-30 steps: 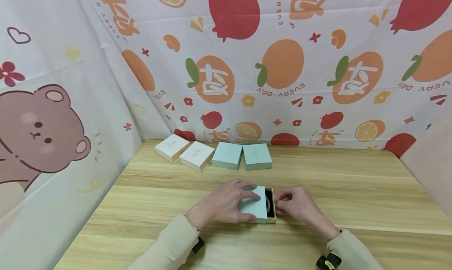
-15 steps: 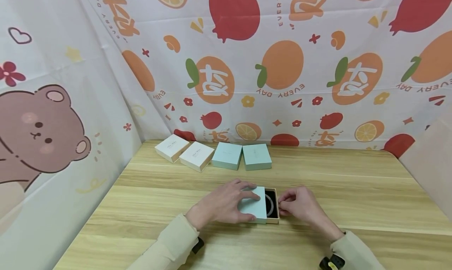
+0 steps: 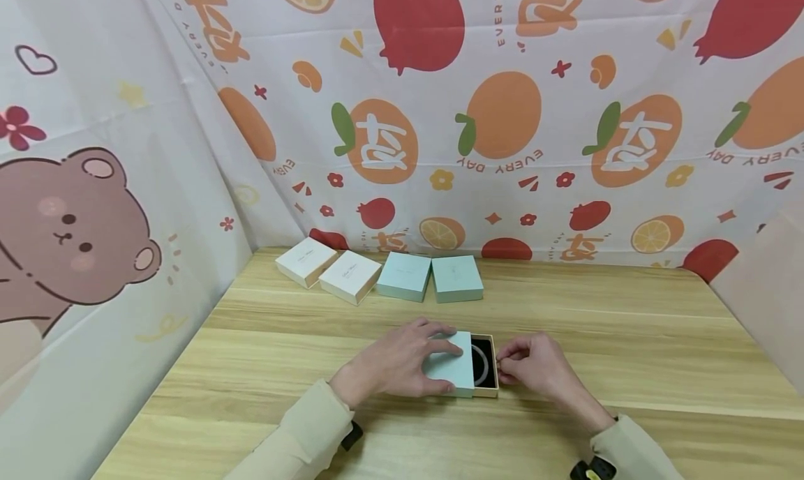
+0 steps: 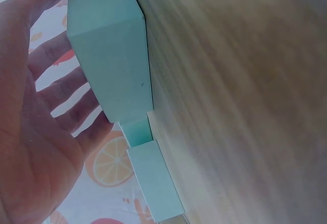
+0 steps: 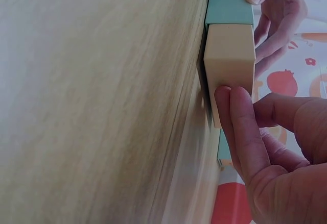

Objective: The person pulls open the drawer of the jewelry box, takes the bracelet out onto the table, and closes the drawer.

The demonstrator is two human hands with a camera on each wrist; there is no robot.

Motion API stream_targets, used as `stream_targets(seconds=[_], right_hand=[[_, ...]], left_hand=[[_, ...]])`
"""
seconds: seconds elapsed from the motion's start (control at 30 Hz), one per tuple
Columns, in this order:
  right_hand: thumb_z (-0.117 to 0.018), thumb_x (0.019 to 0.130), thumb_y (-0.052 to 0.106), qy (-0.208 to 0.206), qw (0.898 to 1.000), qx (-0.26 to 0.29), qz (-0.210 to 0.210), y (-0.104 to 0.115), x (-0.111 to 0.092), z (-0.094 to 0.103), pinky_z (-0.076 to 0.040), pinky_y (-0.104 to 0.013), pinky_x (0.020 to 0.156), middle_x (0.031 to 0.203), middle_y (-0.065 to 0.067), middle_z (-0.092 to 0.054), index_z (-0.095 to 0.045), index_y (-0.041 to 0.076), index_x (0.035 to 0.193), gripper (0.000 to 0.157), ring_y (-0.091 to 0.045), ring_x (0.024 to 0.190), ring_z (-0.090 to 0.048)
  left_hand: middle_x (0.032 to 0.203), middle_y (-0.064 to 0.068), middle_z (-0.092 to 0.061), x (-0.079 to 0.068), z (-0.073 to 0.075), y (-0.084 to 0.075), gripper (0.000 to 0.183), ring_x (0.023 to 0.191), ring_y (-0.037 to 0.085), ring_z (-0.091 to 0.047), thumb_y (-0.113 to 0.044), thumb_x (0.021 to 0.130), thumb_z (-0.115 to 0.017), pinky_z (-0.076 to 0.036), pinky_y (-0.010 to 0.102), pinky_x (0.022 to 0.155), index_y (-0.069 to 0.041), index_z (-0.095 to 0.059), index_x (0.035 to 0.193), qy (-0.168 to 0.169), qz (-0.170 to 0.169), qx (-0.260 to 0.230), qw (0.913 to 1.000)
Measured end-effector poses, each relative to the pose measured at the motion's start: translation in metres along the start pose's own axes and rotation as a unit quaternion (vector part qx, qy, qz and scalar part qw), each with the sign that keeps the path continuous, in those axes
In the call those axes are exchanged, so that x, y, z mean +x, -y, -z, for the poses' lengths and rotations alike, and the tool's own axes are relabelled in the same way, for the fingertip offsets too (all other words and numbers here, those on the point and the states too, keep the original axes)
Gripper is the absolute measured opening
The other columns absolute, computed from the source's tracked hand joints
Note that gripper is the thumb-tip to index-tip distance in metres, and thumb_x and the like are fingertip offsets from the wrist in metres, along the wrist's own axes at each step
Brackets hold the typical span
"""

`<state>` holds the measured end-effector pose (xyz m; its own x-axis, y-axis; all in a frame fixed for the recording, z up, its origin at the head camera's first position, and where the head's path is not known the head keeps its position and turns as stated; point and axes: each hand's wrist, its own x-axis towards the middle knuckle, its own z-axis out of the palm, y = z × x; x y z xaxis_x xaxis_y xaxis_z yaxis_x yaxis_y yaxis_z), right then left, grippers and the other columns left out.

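Observation:
A pale green drawer-style gift box lies in the head view, its cream inner tray slid partly out to the right. Inside, on black lining, sits a pale bangle, its left part hidden under the sleeve. My left hand grips the sleeve from above, thumb at the near edge and fingers over the top and far edge. My right hand pinches at the middle of the tray's outer end; in the right wrist view two fingertips touch that end face. What lies between thumb and fingers is hidden.
Toward the back of the wooden table stand two white boxes at the left and two pale green boxes beside them. A fruit-print cloth hangs behind the table, and a bear-print cloth hangs at the left.
The right hand has moved slightly right, and the tray has slid farther out of the sleeve, showing more of the bangle. My left hand has stayed in place on the sleeve.

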<state>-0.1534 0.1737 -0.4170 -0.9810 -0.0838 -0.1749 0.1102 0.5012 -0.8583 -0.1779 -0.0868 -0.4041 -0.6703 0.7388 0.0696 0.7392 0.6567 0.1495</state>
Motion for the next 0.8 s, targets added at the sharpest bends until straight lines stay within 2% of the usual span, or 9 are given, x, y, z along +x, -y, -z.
stream_targets(seconds=[0.43, 0.8], right_hand=[[-0.072, 0.088, -0.004, 0.000, 0.999, 0.032, -0.015, -0.0018, 0.0011, -0.0012, -0.062, -0.028, 0.063, 0.076, -0.008, -0.072, -0.075, -0.002, 0.090, 0.005, -0.019, 0.068, -0.074], [-0.072, 0.087, -0.006, -0.007, 1.000, 0.025, -0.015, -0.0032, 0.0008, -0.0029, -0.061, -0.028, 0.062, 0.075, -0.006, -0.073, -0.075, -0.001, 0.089, 0.006, -0.019, 0.067, -0.074]], left_hand=[[0.153, -0.003, -0.054, 0.0000, -0.0001, 0.0003, 0.053, 0.138, 0.022, -0.052, -0.062, 0.089, -0.067, -0.046, 0.041, 0.114, -0.034, -0.067, 0.133, 0.003, 0.001, -0.006, 1.0000], [0.153, -0.002, -0.054, -0.0003, -0.0012, 0.0000, 0.053, 0.138, 0.023, -0.052, -0.061, 0.089, -0.067, -0.046, 0.041, 0.115, -0.034, -0.067, 0.134, 0.006, 0.005, -0.011, 0.9999]])
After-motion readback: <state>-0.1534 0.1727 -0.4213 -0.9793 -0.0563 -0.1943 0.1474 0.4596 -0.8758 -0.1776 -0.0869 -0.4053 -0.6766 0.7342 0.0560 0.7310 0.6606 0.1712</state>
